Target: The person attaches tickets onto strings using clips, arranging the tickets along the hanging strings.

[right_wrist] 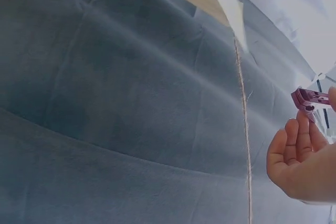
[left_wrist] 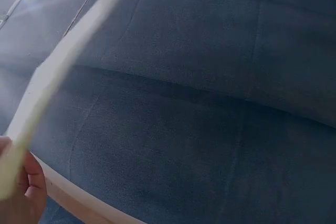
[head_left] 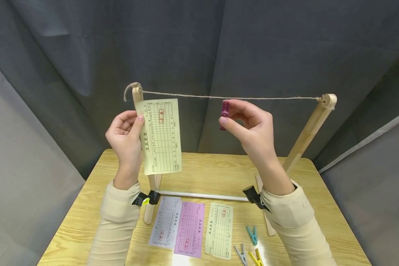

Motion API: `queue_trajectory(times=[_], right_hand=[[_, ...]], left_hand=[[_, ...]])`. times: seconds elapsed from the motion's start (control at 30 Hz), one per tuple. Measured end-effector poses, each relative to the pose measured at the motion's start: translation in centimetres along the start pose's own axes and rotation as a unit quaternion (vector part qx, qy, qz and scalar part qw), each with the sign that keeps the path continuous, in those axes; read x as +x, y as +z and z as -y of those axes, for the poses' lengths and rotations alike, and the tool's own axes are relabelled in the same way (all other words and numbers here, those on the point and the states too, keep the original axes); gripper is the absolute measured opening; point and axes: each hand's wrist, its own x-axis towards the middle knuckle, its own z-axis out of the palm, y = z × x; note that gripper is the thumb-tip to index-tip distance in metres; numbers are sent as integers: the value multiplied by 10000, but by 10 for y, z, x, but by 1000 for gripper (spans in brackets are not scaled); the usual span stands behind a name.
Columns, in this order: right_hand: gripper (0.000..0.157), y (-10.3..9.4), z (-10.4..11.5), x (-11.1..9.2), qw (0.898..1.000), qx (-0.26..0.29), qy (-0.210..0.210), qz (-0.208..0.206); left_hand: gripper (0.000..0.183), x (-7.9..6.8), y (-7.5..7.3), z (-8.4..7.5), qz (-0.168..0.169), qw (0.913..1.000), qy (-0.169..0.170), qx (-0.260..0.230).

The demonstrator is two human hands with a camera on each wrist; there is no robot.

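My left hand (head_left: pixel 126 131) pinches a pale yellow printed paper slip (head_left: pixel 163 147) by its left edge, between thumb and fingers. The slip hangs upright in front of the left end of a twine line (head_left: pixel 193 96), its top edge a little below the string. With thumb and forefinger, my right hand (head_left: pixel 252 125) holds a purple clothespin (head_left: pixel 225 109) just under the middle of the twine. In the right wrist view the clothespin (right_wrist: pixel 310 98) is apart from the string. The left wrist view shows the slip (left_wrist: pixel 68 51) nearly edge-on.
Wooden posts (head_left: pixel 307 133) carry the twine, joined low down by a white bar (head_left: pixel 203 195). On the table lie a white slip (head_left: pixel 166 221), a pink slip (head_left: pixel 189 229) and another yellow slip (head_left: pixel 219 229). Teal (head_left: pixel 252 234), grey (head_left: pixel 241 255) and yellow clothespins (head_left: pixel 256 258) lie nearby.
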Motion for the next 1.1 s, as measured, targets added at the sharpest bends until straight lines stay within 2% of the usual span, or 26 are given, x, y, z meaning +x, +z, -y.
queue_trajectory(times=[0.13, 0.47, 1.1], right_hand=[[25, 5, 4, 10, 9999, -6, -125, 78], [28, 19, 5, 35, 9998, 118, 42, 174], [28, 56, -2, 78, 9944, -170, 719, 755]], left_hand=[[10, 3, 3, 0, -34, 10000, 5, 61], [8, 4, 9, -1, -70, 10000, 39, 45], [8, 7, 9, 2, -76, 9997, 100, 219]])
